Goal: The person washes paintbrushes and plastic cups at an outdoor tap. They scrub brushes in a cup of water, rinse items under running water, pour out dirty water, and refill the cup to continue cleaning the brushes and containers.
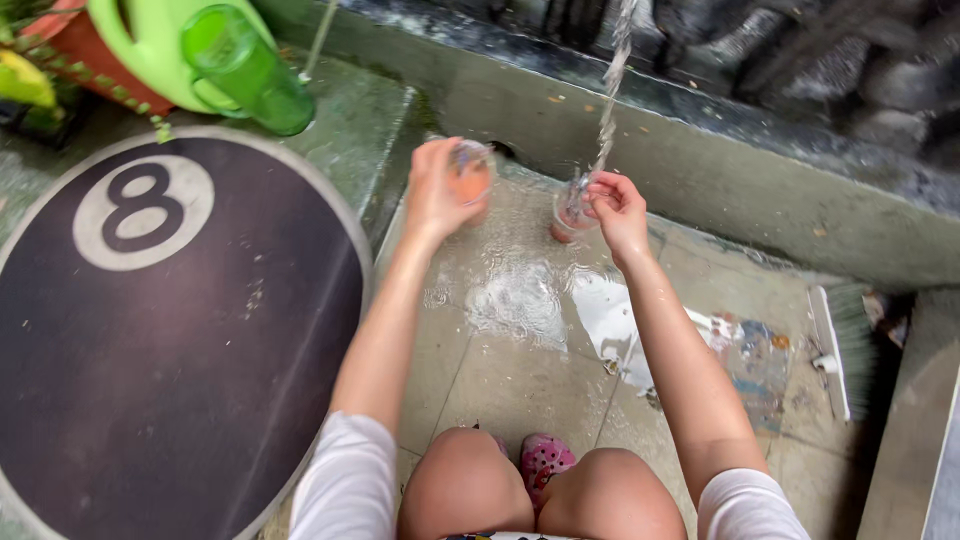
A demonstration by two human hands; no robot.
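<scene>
- We hold a clear plastic cup (572, 210) in our right hand (615, 212), its long axis close to upright, mouth tilted up toward a thin stream of water (610, 90) that falls into it.
- Our right fingers pinch the cup's rim; the cup hangs just above the wet tiled floor (520, 350).
- Our left hand (438, 190) is curled around an orange, rounded piece (470, 175) (too blurred to tell its kind), held level with the cup and a little apart from it.
- The cup looks see-through and smooth, with a reddish tint at its base.
- To the left lies a round dark mat (170, 340) with a white disc; a green plastic watering can (200, 50) stands above it.
- A brush (845, 345) rests on the floor at right.
</scene>
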